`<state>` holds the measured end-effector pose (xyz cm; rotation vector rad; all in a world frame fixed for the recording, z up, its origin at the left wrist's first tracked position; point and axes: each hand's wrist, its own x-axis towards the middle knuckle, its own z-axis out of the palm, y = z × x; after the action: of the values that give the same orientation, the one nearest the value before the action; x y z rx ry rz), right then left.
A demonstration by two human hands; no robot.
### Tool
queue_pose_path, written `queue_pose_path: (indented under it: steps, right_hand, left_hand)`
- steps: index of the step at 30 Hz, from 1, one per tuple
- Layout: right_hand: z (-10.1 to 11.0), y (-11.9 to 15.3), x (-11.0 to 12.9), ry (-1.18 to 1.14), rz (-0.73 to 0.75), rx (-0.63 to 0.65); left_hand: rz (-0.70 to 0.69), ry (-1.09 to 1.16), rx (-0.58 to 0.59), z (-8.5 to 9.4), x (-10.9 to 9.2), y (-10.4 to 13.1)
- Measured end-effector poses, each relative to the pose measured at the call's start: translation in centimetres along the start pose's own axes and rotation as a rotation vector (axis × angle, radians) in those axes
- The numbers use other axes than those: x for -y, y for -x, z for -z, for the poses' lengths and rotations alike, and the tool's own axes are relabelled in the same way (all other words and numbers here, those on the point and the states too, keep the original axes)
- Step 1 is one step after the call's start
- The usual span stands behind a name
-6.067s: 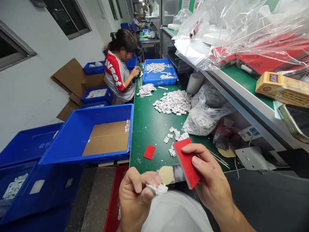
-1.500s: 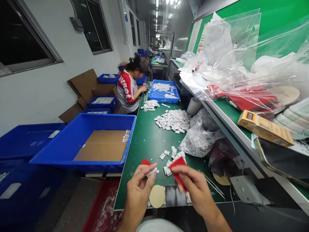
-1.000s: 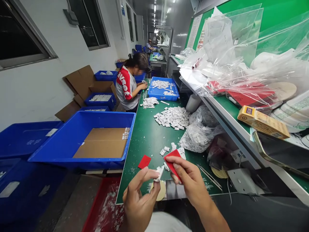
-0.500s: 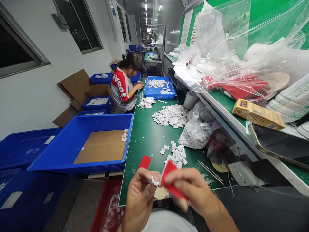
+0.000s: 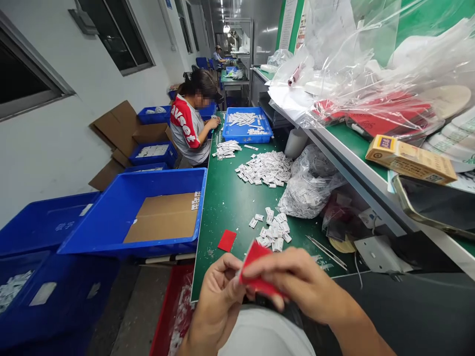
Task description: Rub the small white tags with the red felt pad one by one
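Careful close-up work is going on

A long, flat, green table point(image 5: 222, 202) is filling the middle of the view. A big blue plastic bin point(image 5: 126, 193) is standing just beside its left edge, with a flat sheet of brown cardboard point(image 5: 163, 217) lying inside. A co-worker in a grey shirt with a red sleeve point(image 5: 189, 126) is sitting further up that same side. A see-through plastic bag stuffed with white bits point(image 5: 306, 198) is resting near the right side, and a wide heap of flat white pieces point(image 5: 265, 168) is lying beside it. A smaller bunch of white pieces point(image 5: 276, 230) is sitting closer in.

Two bare hands are meeting at the near edge. The right hand point(image 5: 308, 279) is gripping a flat red block with a pale edge point(image 5: 258, 253). The left hand point(image 5: 222, 291) is pinching what looks like a small white part point(image 5: 239, 272), up off the table. Only a sliver is showing by the block, so I cannot tell if they are touching. A thin red square point(image 5: 227, 241) is lying to the left.

My guess is that the step in hand is rubbing the block on the part. The next move seems to be calling for a tight left pinch, soft, even right strokes, and fingertips staying out of the way.
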<state>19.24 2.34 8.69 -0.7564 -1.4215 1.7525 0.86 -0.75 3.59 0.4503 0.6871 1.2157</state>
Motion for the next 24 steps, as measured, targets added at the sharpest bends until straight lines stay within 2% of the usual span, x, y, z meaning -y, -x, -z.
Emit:
queue_pose_path:
  steps: [2,5,8,11,12,14,15,17,21,22,24]
  right_hand:
    - [0.1,-0.4,0.2,0.038,0.005,-0.123]
    - [0.2,-0.9,0.4,0.034,-0.024,-0.038]
    - [0.2,-1.0,0.6,0.070,0.006,-0.141]
    - [0.3,-1.1,0.5,0.019,-0.021,0.004]
    - [0.2,-1.2,0.5,0.045,-0.029,-0.018]
    - [0.1,-1.3,0.1,0.114,-0.019,-0.212]
    - [0.0,-1.2,-0.1,0.110,-0.013,-0.283]
    - [-0.4,-0.9,-0.6,0.018,-0.019,-0.265]
    - [-1.2,0.4,-1.1,-0.234,0.014,-0.197]
    - [-1.3,0.8,-1.1,-0.266,0.006,-0.141]
    - [-1.3,1.4,-0.9,-0.195,-0.031,0.125]
  left_hand:
    - [0.005,-0.018,0.003,0.0,0.0,0.0]
    - [0.020,-0.043,0.001,-0.1,0.1,0.2]
    - [0.017,-0.059,-0.008,-0.2,0.1,0.5]
    - [0.048,-0.058,-0.035,-0.3,0.1,0.7]
    - [0.049,-0.060,-0.028,-0.3,0.0,0.6]
    - [-0.013,-0.078,0.020,-0.3,0.0,0.5]
    - [-0.084,-0.120,0.052,-0.3,-0.1,0.5]
    - [-0.328,-0.306,0.073,0.0,-0.2,0.4]
    - [-1.035,-0.916,-0.017,1.0,-0.6,0.5]
    - [-1.159,-1.024,-0.024,1.3,-0.8,0.6]
    - [-1.272,-1.153,-0.019,1.8,-1.0,0.8]
